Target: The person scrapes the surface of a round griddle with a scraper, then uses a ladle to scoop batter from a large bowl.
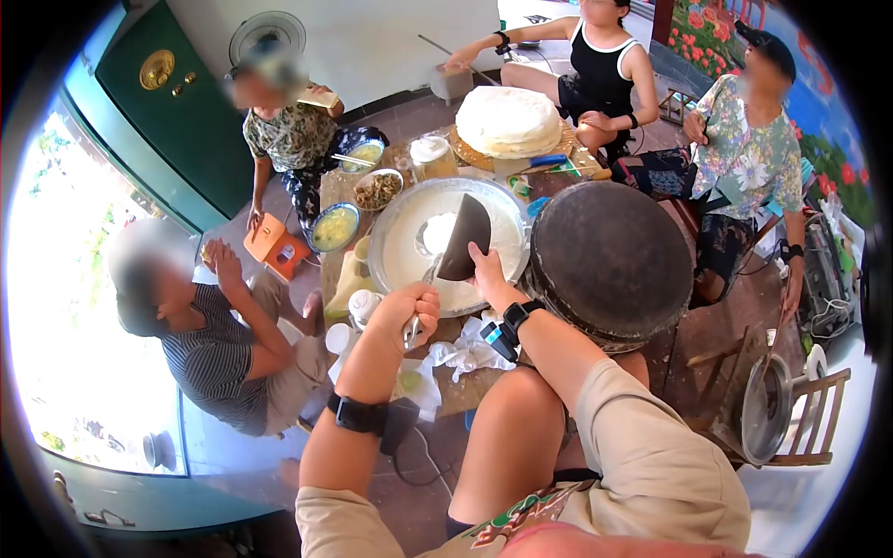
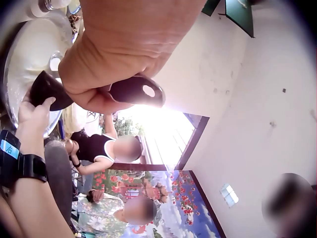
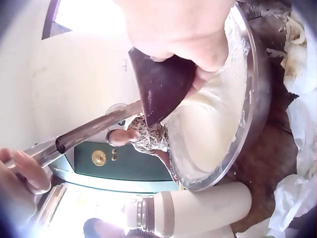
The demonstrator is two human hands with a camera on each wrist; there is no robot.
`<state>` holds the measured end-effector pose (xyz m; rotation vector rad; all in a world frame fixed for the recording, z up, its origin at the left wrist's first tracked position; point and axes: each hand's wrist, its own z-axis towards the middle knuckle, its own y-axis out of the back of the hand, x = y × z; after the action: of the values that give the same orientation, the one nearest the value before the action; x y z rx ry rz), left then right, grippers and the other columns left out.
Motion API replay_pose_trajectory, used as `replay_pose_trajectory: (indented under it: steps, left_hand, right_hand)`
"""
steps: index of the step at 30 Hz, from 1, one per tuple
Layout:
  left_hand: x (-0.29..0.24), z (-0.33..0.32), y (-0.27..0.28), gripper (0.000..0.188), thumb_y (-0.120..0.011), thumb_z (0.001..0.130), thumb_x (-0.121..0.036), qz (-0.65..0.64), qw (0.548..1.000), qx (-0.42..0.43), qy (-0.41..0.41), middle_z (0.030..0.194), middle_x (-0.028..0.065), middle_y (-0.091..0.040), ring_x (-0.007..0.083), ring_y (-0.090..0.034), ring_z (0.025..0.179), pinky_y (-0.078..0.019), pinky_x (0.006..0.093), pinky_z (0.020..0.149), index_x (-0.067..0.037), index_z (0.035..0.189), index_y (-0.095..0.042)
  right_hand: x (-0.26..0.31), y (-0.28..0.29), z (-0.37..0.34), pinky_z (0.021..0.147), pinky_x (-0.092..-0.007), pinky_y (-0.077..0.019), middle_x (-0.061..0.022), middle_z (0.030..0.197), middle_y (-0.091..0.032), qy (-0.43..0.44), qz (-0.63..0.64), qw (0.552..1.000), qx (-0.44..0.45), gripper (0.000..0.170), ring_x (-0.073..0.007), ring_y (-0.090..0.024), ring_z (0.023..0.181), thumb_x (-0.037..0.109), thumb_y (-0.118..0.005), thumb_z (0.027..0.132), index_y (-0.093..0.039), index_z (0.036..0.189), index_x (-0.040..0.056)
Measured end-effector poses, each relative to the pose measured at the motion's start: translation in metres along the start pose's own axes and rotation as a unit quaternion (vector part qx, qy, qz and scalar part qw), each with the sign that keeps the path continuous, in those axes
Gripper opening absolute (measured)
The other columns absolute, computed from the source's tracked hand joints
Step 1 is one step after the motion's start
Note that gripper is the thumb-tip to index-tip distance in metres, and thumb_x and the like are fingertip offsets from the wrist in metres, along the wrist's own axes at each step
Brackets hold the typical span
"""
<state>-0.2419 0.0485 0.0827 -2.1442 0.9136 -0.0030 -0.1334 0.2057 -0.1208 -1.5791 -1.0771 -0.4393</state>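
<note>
My left hand (image 1: 406,312) grips the long metal handle (image 3: 94,128) of a ladle, whose hole-ended dark grip (image 2: 131,91) sticks out of the fist in the left wrist view. The ladle's round bowl (image 1: 437,232) looks coated in white batter and lies over the wide metal basin (image 1: 375,246). In my right hand (image 1: 491,277) a dark half-moon scraper (image 1: 468,237) is pinched between thumb and fingers. Its straight edge overlaps the far end of the ladle handle in the right wrist view. Creamy batter (image 3: 208,129) fills the basin beneath both hands.
A big round dark griddle (image 1: 609,256) stands right of the basin. Beyond lie a stack of thin white pancakes (image 1: 510,123), a jar (image 1: 433,158) and bowls of food (image 1: 378,189). A white bottle (image 3: 208,206) and crumpled paper (image 1: 470,352) sit near me. Several people sit around.
</note>
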Motion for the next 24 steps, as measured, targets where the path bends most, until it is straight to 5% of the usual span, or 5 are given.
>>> replay_pose_trajectory:
  steps: [14,17,19,24]
  left_hand:
    - [-0.017,-0.021,-0.022,0.011,-0.048,0.090,-0.008,-0.004,1.000,0.020,0.004,0.061,-0.0059,-0.045,0.0007,-0.041,0.043,-0.0339,0.0162,0.034,-0.007,0.081,-0.043]
    - [-0.020,-0.025,-0.021,0.007,-0.048,0.091,-0.008,0.052,0.998,-0.028,-0.031,0.060,-0.0053,-0.043,0.0009,-0.038,0.043,-0.0303,0.0162,0.032,-0.004,0.094,-0.043]
    - [-0.024,-0.028,-0.015,0.009,-0.048,0.091,-0.008,0.103,0.992,-0.061,-0.050,0.060,-0.0045,-0.043,0.0009,-0.037,0.043,-0.0278,0.0158,0.032,-0.004,0.097,-0.043]
    - [-0.031,-0.035,-0.001,0.011,-0.048,0.091,-0.008,0.138,0.985,-0.078,-0.075,0.060,-0.0040,-0.042,0.0009,-0.034,0.042,-0.0249,0.0150,0.032,-0.003,0.099,-0.043]
  right_hand:
    - [0.002,-0.010,-0.014,0.071,-0.0364,-0.0532,-0.0065,0.105,-0.055,0.065,0.114,0.987,0.088,0.043,-0.0204,-0.059,0.091,0.029,-0.070,0.081,-0.043,0.109,0.0104]
    - [0.029,-0.004,-0.008,0.066,-0.0348,-0.0539,-0.0067,0.099,-0.057,0.036,0.051,0.998,0.019,0.040,-0.0206,-0.061,0.084,0.026,-0.068,0.083,-0.044,0.109,0.0084]
    - [0.064,-0.015,-0.017,0.062,-0.0333,-0.0562,-0.0063,0.093,-0.062,0.066,0.169,0.983,0.009,0.026,-0.0198,-0.065,0.076,0.023,-0.061,0.088,-0.052,0.105,0.0060]
    - [0.123,-0.004,-0.011,0.059,-0.0400,-0.0551,-0.0079,0.094,-0.061,0.034,0.041,0.999,-0.013,0.025,-0.0225,-0.064,0.075,0.021,-0.060,0.085,-0.053,0.105,0.0078]
